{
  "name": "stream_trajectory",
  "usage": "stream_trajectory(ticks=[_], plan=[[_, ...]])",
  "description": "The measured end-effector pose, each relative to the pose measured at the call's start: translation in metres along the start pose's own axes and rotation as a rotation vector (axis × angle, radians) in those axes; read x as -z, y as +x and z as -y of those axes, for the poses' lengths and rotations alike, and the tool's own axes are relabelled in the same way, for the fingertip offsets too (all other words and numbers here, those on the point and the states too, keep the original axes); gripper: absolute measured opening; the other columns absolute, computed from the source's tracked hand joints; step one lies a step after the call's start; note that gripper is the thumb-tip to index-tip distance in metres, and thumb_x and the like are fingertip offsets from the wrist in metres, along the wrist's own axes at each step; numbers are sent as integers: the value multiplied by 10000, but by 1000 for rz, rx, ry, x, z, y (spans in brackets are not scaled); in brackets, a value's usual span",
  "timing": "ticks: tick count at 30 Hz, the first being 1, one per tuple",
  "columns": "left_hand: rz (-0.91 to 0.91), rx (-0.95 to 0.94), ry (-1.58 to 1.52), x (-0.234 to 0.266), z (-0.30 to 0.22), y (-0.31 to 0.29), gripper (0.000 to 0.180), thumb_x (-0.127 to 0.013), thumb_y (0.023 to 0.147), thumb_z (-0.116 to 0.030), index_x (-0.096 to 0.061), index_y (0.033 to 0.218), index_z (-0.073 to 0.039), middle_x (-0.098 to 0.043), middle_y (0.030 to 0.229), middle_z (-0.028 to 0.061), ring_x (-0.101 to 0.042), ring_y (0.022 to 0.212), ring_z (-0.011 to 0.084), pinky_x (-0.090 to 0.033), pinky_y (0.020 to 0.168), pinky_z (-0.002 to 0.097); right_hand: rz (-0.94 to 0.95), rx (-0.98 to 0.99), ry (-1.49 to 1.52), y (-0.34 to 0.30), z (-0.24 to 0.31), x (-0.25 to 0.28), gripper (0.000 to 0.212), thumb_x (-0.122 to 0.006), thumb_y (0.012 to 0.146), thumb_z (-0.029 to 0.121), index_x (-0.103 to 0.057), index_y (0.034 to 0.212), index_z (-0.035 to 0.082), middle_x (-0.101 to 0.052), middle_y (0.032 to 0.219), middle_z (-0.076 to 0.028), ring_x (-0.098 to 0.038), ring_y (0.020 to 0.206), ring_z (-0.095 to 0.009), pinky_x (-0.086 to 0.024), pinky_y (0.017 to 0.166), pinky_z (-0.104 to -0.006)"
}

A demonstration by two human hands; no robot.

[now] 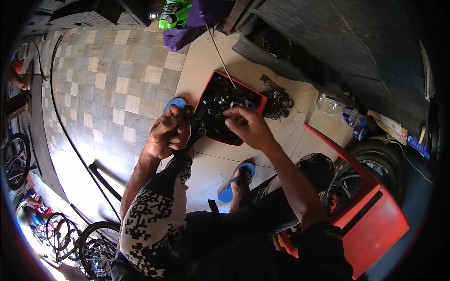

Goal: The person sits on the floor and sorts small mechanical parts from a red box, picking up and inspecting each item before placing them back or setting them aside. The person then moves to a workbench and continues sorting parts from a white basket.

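Round-ended dark part (200, 132) is mid-frame on my feed, in the left hand (165, 136), right at the lower-left corner of the red tray (263, 103). Checkered floor (108, 93) stretches wide at left; just right of the tray I've got a tangled black heap (277, 103), then a dark panel (347, 47) boxing in the upper right. Left fingers are curled in around the part, hiding some of it. The right hand (246, 124) hangs over the tray, fingers half bent; can't tell if they've got anything. Tray contents blur together, mostly dark ring-shaped bits (215, 105). Thin greyish rod (220, 54) runs straight up-left from there.
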State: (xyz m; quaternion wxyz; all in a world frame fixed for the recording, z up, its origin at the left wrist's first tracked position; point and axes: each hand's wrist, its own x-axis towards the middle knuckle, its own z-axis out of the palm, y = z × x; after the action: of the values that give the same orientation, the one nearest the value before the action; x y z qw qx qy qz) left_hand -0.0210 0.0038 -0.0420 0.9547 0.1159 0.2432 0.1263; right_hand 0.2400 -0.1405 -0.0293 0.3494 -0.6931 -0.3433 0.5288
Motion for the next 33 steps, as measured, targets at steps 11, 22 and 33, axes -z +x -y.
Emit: stream_trajectory(ticks=[11, 22, 33], plan=[[145, 44, -215, -25, -13, 14, 198, -605, 1061, -252, -537, 1247, -250, -452, 858, 27, -286, 499, 72, -227, 399, 199, 160, -162, 418, -14, 22, -38, 326, -775, 948, 177, -697, 1217, 11, -637, 884, 22, -551, 798, -50, -491, 738, -240], [136, 59, -211, -32, -9, 14, 180, -609, 1055, -233, -496, 1190, -194, -437, 828, 35, -267, 490, 66, -224, 395, 193, 128, -155, 365, -14, 29, -45, 275, -762, 936, 155, -704, 1139, -20, -702, 994, -42, -622, 903, -99, -520, 829, -287], [89, -6, -87, -36, -7, 15, 159, -580, 1071, -228, -473, 1174, -174, -371, 784, 3, -235, 496, 57, -186, 394, 210, 158, -160, 345, -13, 30, -41, 191, -743, 956, 133, -703, 1104, 20, -663, 956, 30, -554, 866, -41, -486, 782, -246]])
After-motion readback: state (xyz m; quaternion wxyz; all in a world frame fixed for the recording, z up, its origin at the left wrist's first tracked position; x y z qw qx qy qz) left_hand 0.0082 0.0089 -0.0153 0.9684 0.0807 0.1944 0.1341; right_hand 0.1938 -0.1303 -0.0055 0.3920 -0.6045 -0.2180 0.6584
